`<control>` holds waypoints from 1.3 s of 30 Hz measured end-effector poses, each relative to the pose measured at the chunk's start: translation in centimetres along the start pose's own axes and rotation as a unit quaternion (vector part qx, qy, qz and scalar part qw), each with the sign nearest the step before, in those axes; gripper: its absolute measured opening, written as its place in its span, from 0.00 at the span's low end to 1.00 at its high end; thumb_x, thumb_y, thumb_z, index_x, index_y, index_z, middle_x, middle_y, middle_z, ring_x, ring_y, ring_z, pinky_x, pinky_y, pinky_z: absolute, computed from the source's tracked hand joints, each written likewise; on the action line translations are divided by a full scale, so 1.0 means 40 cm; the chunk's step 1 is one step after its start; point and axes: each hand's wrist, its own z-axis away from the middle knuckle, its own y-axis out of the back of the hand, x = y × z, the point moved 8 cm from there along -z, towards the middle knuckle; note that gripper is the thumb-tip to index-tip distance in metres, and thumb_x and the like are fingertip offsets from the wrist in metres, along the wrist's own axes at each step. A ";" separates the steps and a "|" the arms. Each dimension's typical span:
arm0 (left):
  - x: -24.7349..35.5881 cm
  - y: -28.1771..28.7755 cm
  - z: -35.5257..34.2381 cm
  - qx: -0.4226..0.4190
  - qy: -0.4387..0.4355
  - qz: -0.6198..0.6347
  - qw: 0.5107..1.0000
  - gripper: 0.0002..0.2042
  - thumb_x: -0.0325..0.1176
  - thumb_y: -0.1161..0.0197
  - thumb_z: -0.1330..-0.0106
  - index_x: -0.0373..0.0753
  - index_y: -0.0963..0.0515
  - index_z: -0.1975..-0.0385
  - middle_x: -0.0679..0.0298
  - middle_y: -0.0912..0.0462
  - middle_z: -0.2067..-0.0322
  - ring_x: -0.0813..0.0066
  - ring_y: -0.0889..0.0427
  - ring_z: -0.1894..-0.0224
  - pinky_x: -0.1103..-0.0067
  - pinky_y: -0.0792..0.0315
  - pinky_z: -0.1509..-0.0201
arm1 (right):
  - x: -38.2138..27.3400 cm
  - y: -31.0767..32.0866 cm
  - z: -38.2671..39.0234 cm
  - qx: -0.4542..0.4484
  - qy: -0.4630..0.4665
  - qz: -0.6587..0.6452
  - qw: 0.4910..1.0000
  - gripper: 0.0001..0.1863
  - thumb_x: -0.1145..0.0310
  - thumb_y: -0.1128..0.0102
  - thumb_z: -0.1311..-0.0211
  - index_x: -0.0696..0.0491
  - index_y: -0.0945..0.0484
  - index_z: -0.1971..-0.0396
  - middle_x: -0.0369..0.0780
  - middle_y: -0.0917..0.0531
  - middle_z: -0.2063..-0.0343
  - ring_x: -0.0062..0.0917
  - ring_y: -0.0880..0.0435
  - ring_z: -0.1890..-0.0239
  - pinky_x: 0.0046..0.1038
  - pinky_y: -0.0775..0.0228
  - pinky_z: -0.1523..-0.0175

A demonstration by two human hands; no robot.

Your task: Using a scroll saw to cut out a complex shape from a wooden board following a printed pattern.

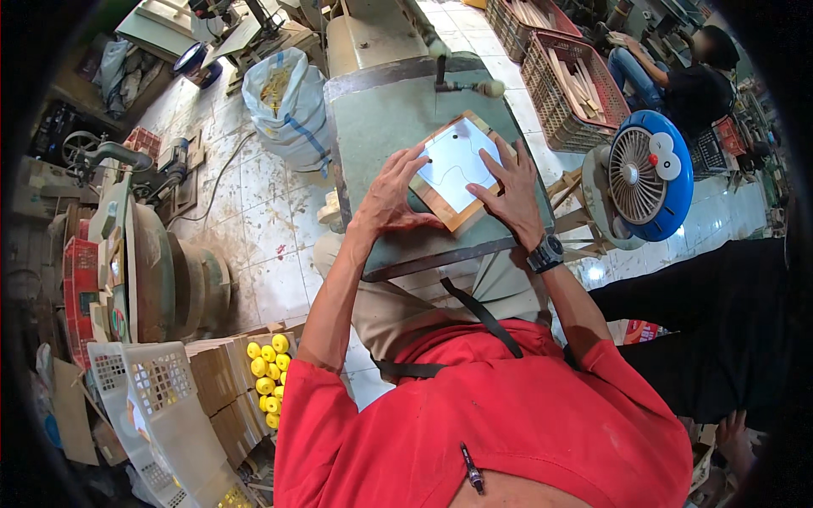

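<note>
The wooden board (pixel 435 203) lies between the two open hands, its long axis slanting from near-left to far-right. The left hand (pixel 394 190), fingers apart, meets its left edge; thumb contact is hard to judge. The right hand (pixel 517 193) rests spread across the white paper (pixel 456 161) on top.

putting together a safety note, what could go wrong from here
The thin blade-like strand stands just beyond the wooden board; if it is a live blade, the left hand or right hand might get cut by slipping toward it.
The white sheet with the curved line could shift under the right thumb if it is loose; its fixing does not show.
The pen hanging at the red shirt's neckline might drop out.
</note>
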 end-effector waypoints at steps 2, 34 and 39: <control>-0.014 0.004 -0.003 -0.007 -0.003 -0.005 1.000 0.46 0.50 0.17 0.58 0.35 0.31 0.39 0.53 0.33 0.32 0.47 0.33 0.32 0.62 0.34 0.30 | -0.002 0.000 0.004 0.000 -0.007 0.000 1.000 0.38 0.41 0.30 0.48 0.46 0.21 0.39 0.46 0.35 0.29 0.58 0.47 0.28 0.60 0.56 0.30; 0.036 -0.046 0.019 0.091 0.109 -0.035 0.989 0.32 0.37 0.22 0.47 0.35 0.25 0.42 0.48 0.29 0.35 0.51 0.27 0.35 0.65 0.28 0.34 | 0.081 -0.041 -0.206 -0.089 0.014 -0.011 0.996 0.31 0.48 0.27 0.48 0.45 0.17 0.44 0.47 0.24 0.36 0.43 0.29 0.34 0.41 0.42 0.29; 0.045 -0.062 0.017 0.124 0.136 -0.021 0.983 0.29 0.34 0.24 0.44 0.35 0.26 0.43 0.48 0.28 0.37 0.50 0.26 0.37 0.65 0.26 0.36 | 0.084 -0.059 -0.251 -0.097 0.057 -0.092 0.989 0.26 0.54 0.27 0.45 0.46 0.16 0.45 0.48 0.24 0.37 0.37 0.27 0.34 0.34 0.32 0.35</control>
